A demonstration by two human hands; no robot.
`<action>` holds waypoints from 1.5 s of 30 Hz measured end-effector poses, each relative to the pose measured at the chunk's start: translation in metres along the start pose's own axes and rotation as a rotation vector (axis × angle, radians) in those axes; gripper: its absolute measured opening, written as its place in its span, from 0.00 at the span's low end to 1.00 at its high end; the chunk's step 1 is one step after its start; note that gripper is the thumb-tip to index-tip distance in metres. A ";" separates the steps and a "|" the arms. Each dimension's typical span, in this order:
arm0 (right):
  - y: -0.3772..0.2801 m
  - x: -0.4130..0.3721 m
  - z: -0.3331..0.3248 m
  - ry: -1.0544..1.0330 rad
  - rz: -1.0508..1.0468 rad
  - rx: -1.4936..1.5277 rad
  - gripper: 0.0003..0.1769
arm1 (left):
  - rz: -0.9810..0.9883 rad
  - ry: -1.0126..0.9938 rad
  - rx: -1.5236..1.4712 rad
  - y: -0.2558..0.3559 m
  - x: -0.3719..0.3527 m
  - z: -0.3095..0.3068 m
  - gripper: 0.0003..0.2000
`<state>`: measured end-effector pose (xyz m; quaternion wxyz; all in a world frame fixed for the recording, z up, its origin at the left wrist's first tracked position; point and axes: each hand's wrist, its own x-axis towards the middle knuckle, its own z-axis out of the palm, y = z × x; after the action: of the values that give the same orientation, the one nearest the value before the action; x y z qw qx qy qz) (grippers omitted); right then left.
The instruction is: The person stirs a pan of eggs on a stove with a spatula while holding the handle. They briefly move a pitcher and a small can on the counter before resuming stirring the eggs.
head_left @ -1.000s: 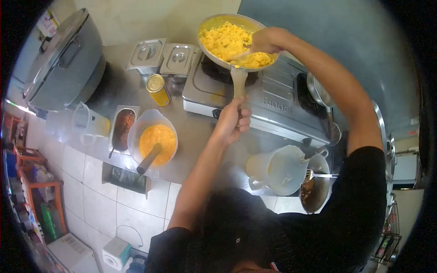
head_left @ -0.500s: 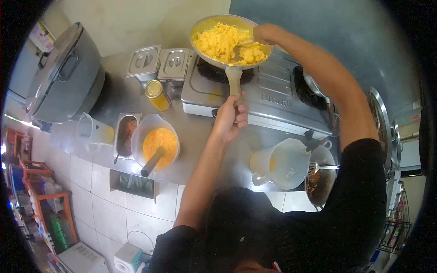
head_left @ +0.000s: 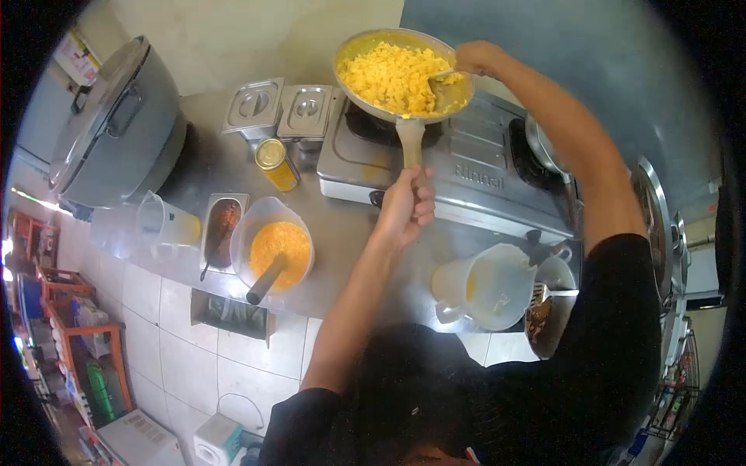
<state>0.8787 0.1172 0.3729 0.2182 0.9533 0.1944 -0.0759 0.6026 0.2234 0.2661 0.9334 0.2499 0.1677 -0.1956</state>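
Observation:
My left hand [head_left: 409, 208] is wrapped round the beige handle of a frying pan [head_left: 410, 133], which sits over the left burner. Yellow scrambled eggs [head_left: 392, 76] lie heaped in the pan's left and middle. Above the pan's right rim, my right hand [head_left: 480, 60] is closed on the handle of a spatula [head_left: 440, 87]. The spatula's blade is down in the pan at the right edge of the eggs, and most of its handle is hidden by the hand. Under the pan is a two-burner gas stove [head_left: 466, 177].
Left of the stove stand a yellow can [head_left: 277, 166], lidded steel containers [head_left: 305, 111], a jug of orange liquid [head_left: 281, 247] with a dark-handled tool, and a large pot [head_left: 116, 132]. A white jug [head_left: 486, 287] and a second pan [head_left: 561, 318] are near my right side.
The spatula and my right hand have moved right across the pan, and the eggs are gathered more to the left. My left hand keeps its hold on the handle.

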 end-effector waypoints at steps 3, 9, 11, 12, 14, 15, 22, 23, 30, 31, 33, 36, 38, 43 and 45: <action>-0.020 0.028 0.013 0.158 -0.112 -0.037 0.09 | -0.027 0.015 0.021 0.002 0.001 0.003 0.10; -0.049 -0.027 0.011 0.122 -0.520 -0.041 0.10 | -0.018 0.014 0.013 0.000 -0.003 0.005 0.11; -0.025 -0.044 0.009 0.064 -0.584 -0.116 0.11 | -0.003 0.006 -0.012 0.000 -0.002 0.003 0.11; -0.010 -0.042 0.010 0.009 -0.613 -0.172 0.12 | -0.009 0.002 -0.027 0.000 -0.002 0.000 0.11; 0.007 -0.028 0.019 0.033 -0.422 -0.121 0.14 | -0.021 -0.017 -0.033 -0.001 0.000 -0.001 0.12; 0.012 -0.015 0.023 0.057 -0.316 -0.088 0.14 | -0.029 -0.017 -0.021 0.000 0.000 -0.001 0.12; -0.051 0.029 0.013 0.116 -0.568 -0.144 0.18 | -0.051 -0.008 0.011 0.001 0.001 0.001 0.13; -0.053 0.008 0.017 0.114 -0.552 -0.068 0.19 | -0.038 -0.002 0.002 0.003 0.001 0.002 0.13; 0.010 0.003 0.024 -0.071 -0.438 -0.156 0.17 | -0.025 0.026 0.021 0.008 -0.005 0.000 0.13; 0.014 0.022 0.031 -0.078 -0.353 -0.216 0.17 | -0.025 0.027 0.032 0.007 -0.005 0.000 0.13; -0.002 0.047 0.037 0.131 -0.426 -0.084 0.16 | -0.026 0.018 0.042 0.007 -0.003 0.000 0.13; -0.056 0.020 0.027 0.223 -0.447 -0.057 0.11 | -0.026 0.012 0.050 0.006 -0.005 -0.002 0.14; -0.043 -0.005 0.020 0.241 -0.505 -0.100 0.12 | -0.012 0.009 0.056 0.006 -0.005 -0.002 0.14; 0.019 -0.102 -0.009 0.520 -0.327 -0.077 0.19 | 0.047 -0.048 0.094 0.003 -0.008 -0.011 0.15; 0.025 -0.119 0.007 0.499 -0.096 0.013 0.18 | 0.079 -0.024 0.094 -0.003 -0.014 -0.010 0.15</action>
<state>0.7800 0.0536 0.4033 0.1536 0.9335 0.2868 0.1505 0.5868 0.2300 0.2624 0.9296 0.2974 0.1370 -0.1694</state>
